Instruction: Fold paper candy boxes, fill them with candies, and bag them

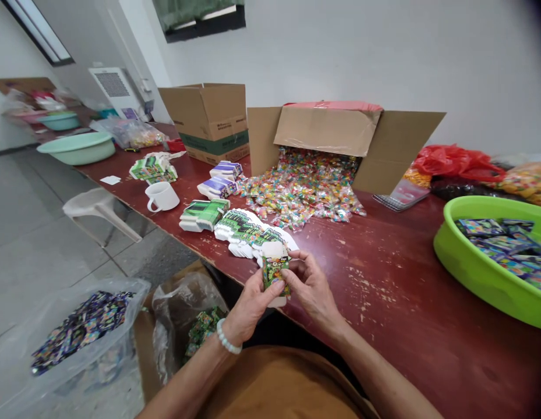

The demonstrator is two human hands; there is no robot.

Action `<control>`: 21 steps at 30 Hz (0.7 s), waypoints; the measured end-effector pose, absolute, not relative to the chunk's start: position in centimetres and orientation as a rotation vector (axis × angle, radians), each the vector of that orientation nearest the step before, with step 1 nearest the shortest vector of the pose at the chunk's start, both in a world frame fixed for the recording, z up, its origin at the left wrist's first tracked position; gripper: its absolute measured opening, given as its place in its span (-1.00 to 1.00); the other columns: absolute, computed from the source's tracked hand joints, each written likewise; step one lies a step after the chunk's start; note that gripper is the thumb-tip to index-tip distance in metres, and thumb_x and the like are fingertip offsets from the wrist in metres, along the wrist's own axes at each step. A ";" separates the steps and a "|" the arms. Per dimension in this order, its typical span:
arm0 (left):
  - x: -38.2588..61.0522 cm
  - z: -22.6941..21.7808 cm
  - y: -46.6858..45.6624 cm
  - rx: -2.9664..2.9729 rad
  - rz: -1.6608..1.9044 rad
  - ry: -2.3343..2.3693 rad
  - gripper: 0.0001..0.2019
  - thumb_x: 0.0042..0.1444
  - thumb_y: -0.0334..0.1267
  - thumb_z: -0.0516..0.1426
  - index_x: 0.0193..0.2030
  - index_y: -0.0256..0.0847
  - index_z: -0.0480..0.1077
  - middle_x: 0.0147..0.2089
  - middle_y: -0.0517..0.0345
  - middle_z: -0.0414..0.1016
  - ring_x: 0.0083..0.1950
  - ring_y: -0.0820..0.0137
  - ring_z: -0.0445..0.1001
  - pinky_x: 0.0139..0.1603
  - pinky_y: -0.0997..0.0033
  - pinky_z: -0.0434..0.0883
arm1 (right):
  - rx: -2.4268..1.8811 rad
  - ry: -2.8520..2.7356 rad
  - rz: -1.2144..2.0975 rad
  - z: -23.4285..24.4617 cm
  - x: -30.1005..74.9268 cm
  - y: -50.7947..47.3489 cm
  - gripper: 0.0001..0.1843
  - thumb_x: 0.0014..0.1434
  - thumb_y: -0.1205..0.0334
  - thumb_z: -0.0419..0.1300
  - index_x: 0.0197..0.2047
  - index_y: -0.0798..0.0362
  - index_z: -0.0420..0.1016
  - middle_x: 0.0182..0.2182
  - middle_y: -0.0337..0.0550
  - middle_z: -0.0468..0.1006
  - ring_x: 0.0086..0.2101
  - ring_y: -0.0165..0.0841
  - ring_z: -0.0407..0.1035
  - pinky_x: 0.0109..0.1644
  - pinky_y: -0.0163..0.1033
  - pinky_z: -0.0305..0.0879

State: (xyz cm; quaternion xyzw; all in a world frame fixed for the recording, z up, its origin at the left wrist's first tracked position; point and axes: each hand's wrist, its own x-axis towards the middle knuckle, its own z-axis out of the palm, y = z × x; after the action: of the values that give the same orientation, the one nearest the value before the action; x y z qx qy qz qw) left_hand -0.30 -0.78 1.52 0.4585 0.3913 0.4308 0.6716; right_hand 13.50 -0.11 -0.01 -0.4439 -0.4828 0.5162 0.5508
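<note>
A small green printed carton (pixel 273 271) with white end flaps stands between my hands, just over the table's near edge. My left hand (pixel 253 298) grips its lower left side, thumb across the front. From the right, my right hand (pixel 311 285) pinches the carton's side with thumb and fingers. Just beyond lies a fanned row of flat green-and-white cartons (pixel 248 231), with a stack of more green cartons (pixel 204 214) to its left. Small clear packets of colourful candy (pixel 296 192) spill onto the table from a tipped cardboard box (pixel 326 129).
A white mug (pixel 162 196) and purple cartons (pixel 220 185) sit on the red table (pixel 384 262). At right is a green basin (pixel 484 279) of dark packets. Below left are a clear tub (pixel 91 355) and a plastic-lined box (pixel 165 326). A stool (pixel 93 203) stands left.
</note>
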 end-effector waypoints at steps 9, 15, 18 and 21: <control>-0.6 1.6 -0.7 1.260 1.101 1.083 -0.36 0.04 -0.22 0.25 0.25 -0.07 0.11 -0.08 0.11 0.49 -0.20 0.40 0.51 -0.17 0.43 0.46 | -1.037 -1.192 1.190 -0.2 14.0 -0.1 -0.56 0.19 0.12 0.15 0.12 -0.03 0.24 -0.30 -0.22 0.46 -0.33 -0.38 0.37 -0.27 -0.29 0.33; -1.1 1.9 0.2 1.193 0.998 1.039 -0.62 0.07 -0.12 0.22 0.00 -0.18 0.30 -0.25 0.14 0.50 -0.29 0.40 0.47 -0.34 0.50 0.40 | -0.999 -1.294 1.238 -0.3 14.9 0.1 -0.68 0.19 0.12 0.16 0.01 -0.01 0.34 -0.32 -0.24 0.46 -0.37 -0.41 0.34 -0.30 -0.31 0.30; -1.0 2.0 0.5 1.117 0.935 1.002 -0.66 0.08 -0.08 0.21 -0.08 -0.20 0.31 -0.29 0.16 0.50 -0.34 0.43 0.45 -0.39 0.52 0.37 | -1.060 -1.359 1.247 0.5 16.0 1.0 -0.78 0.18 0.07 0.17 -0.28 0.06 0.44 -0.47 -0.29 0.40 -0.45 -0.44 0.26 -0.36 -0.32 0.23; -0.7 2.1 0.6 1.092 0.927 0.981 -0.69 0.09 -0.08 0.21 -0.12 -0.20 0.32 -0.27 0.16 0.50 -0.31 0.44 0.45 -0.31 0.51 0.37 | -1.112 -1.337 1.329 1.0 16.8 2.1 -0.68 0.08 0.01 0.25 -0.48 0.10 0.42 -0.56 -0.30 0.37 -0.51 -0.46 0.22 -0.38 -0.31 0.19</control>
State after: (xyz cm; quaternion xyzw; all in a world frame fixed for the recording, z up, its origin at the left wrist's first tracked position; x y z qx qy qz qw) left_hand -0.68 0.61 2.12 0.4799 0.4312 0.4076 0.6462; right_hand 16.77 2.11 1.00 -0.4514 -0.5429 0.5395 0.4588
